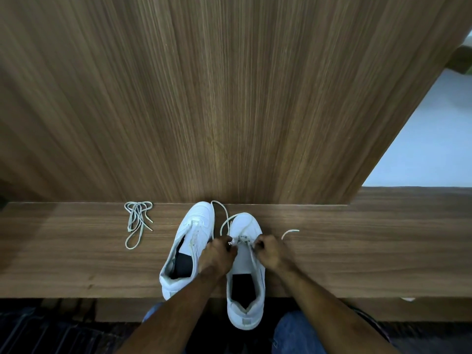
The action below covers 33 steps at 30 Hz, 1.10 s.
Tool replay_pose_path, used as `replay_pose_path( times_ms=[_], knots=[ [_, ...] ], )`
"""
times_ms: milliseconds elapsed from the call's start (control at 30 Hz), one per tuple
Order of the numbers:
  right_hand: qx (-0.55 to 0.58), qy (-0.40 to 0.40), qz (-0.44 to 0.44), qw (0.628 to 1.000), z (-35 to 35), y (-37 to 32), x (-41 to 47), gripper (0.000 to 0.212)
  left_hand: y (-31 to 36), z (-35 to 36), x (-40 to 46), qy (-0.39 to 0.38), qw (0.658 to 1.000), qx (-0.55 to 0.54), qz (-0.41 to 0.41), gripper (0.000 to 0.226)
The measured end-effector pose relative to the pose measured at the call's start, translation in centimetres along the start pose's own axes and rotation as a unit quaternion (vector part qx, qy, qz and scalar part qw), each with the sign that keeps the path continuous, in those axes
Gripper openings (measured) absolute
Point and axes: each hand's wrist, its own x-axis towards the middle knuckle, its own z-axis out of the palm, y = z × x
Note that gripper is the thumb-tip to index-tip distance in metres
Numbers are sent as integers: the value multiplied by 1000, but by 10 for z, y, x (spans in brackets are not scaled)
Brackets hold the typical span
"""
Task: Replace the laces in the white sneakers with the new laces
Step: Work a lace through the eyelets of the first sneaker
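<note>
Two white sneakers stand side by side on a narrow wooden shelf [332,251], toes toward the wall. The left sneaker [190,241] has no lace that I can see. The right sneaker [245,272] has a white lace [224,221] through its front eyelets, and its heel overhangs the shelf's front edge. My left hand [217,256] pinches the lace's left strand beside the eyelets. My right hand [270,251] grips the right strand, whose free end [290,233] curls out onto the shelf. A loose bundle of greyish laces [138,222] lies to the left.
A tall wood-grain panel [229,98] rises straight behind the shelf. A pale wall [421,149] shows at the right. Below the shelf's front edge are my knees in blue jeans [293,333] and a dark floor.
</note>
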Motion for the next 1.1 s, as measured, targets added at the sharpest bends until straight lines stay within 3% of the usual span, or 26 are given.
replay_pose_path(
  times_ms=[67, 133, 267, 333, 367, 433, 533, 600, 667, 767, 933, 1100],
  knots=[
    [130, 29, -4, 991, -17, -7, 2, 21, -1, 0, 1, -4, 1000, 1, -2, 29],
    [273, 117, -29, 954, -43, -13, 4, 34, -2, 1, 1, -5, 1000, 1, -7, 30],
    [520, 324, -57, 788, -109, -21, 16, 27, -1, 1, 0, -6, 1000, -2, -23, 30],
    [515, 408, -56, 752, -129, -13, 24, 22, -1, 2, 1, -7, 999, -8, -37, 34],
    [477, 440, -47, 760, -134, -6, 27, 18, -1, 2, 1, -7, 999, -10, -43, 35],
    [351, 438, -6, 827, -128, 13, 32, 8, -2, 3, 2, -4, 999, -17, -51, 36],
    [94, 262, 86, 957, -92, 33, 25, 38, -4, 4, 2, -2, 998, -32, -57, 34],
    [3, 154, 47, 987, -59, 33, 11, 54, -5, 5, 3, -7, 998, -31, -60, 34],
    [1, 65, -38, 997, -30, 29, -1, 54, -5, 6, 5, -9, 998, -23, -62, 36],
    [-14, -29, -92, 995, -4, 18, -8, 48, -4, 4, 5, -14, 997, -20, -70, 37],
    [-53, 9, -82, 995, -5, 7, -6, 19, -2, 3, 3, -16, 996, -16, -81, 43],
    [49, 95, 22, 994, -55, 24, 5, 26, -3, 0, 4, -38, 998, 5, -43, 34]
  ],
)
